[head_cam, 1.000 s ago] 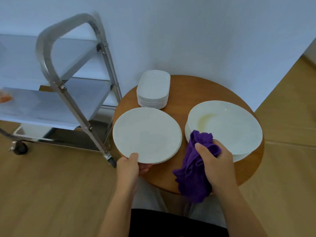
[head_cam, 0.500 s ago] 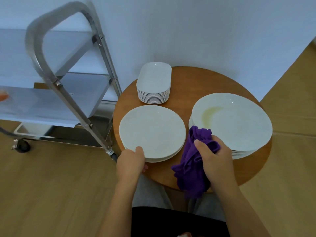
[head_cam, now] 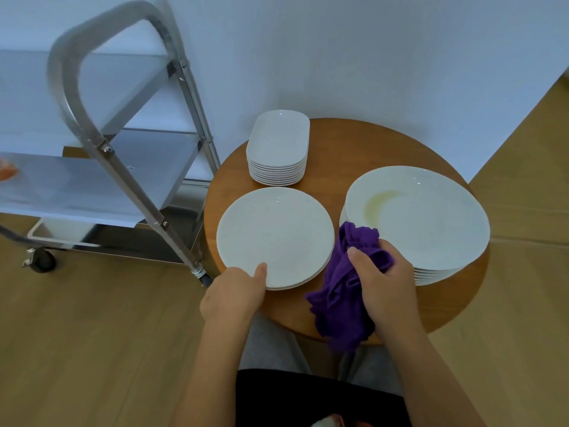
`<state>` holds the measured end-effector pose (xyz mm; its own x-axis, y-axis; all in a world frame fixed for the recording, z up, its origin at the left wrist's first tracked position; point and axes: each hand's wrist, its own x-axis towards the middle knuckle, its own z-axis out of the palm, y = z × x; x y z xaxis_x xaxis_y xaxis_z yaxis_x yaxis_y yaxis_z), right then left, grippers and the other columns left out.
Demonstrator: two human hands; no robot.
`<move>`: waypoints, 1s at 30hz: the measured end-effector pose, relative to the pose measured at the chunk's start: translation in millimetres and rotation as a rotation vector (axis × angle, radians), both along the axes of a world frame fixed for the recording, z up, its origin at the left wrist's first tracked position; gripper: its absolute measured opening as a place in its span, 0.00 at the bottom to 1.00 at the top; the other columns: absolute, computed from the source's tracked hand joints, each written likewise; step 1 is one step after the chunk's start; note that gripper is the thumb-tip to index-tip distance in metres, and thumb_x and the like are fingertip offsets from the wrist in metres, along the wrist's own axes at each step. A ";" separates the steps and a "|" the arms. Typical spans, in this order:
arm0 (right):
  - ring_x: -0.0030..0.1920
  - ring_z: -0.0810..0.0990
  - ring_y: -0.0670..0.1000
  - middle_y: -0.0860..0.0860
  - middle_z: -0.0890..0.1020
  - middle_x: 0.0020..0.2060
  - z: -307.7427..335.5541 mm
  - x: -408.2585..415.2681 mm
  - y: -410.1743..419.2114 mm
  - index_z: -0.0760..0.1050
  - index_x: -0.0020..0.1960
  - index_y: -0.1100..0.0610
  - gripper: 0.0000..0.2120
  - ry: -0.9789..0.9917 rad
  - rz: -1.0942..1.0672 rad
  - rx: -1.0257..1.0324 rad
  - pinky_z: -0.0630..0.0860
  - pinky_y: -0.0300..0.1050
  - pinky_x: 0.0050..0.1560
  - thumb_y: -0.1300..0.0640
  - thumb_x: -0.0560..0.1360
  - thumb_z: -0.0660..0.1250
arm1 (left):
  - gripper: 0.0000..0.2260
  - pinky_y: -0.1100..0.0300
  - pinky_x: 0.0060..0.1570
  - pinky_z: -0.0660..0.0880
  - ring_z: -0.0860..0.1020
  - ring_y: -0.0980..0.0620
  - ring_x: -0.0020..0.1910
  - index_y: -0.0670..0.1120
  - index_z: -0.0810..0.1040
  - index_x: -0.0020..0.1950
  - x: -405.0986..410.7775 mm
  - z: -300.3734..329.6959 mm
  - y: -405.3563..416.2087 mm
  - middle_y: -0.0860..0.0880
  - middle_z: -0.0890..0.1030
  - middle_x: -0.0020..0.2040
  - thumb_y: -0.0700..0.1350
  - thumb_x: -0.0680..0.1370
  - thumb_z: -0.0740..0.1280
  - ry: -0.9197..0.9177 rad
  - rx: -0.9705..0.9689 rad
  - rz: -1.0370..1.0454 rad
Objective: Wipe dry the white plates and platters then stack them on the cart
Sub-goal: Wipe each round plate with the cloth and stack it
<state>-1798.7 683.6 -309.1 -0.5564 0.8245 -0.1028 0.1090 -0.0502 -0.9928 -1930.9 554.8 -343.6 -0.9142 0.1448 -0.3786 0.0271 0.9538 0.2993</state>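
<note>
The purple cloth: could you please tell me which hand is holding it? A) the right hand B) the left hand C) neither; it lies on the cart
A: the right hand grips the bunched purple cloth, while the left hand holds the round white plate's near rim.

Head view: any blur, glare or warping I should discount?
Head view: wide-angle bend curves the steel cart's frame; soft, even light, only tiny glints on the large round white plates; the orange object at the left edge is blurred; hands and purple cloth look sharp.
</note>
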 end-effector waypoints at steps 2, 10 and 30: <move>0.39 0.79 0.48 0.45 0.79 0.37 4.7 2.0 2.2 0.72 0.42 0.46 0.06 0.000 -0.015 0.008 0.76 0.32 0.33 0.55 0.76 0.66 | 0.22 0.61 0.32 0.70 0.76 0.53 0.34 0.46 0.74 0.38 13.8 16.8 12.8 0.49 0.77 0.34 0.61 0.78 0.54 0.136 0.105 -0.013; 0.35 0.79 0.42 0.43 0.80 0.31 19.4 38.6 32.5 0.75 0.41 0.48 0.05 0.082 -0.217 -0.003 0.74 0.31 0.31 0.55 0.75 0.67 | 0.17 0.68 0.32 0.66 0.77 0.54 0.32 0.48 0.74 0.34 61.7 37.5 99.5 0.49 0.79 0.34 0.56 0.79 0.59 0.036 0.640 -0.216; 0.35 0.79 0.49 0.54 0.81 0.36 38.1 77.3 83.3 0.77 0.43 0.55 0.03 -0.062 -0.199 -0.191 0.75 0.37 0.31 0.57 0.75 0.68 | 0.12 0.58 0.36 0.72 0.77 0.47 0.34 0.40 0.77 0.35 47.1 41.5 139.6 0.42 0.78 0.33 0.45 0.76 0.64 -0.180 0.593 -0.121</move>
<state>-1721.3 767.0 -271.0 -0.3736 0.8793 -0.2954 0.1389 -0.2618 -0.9551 -1883.9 694.4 -302.0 -0.8074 0.4760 -0.3486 0.0249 0.6178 0.7860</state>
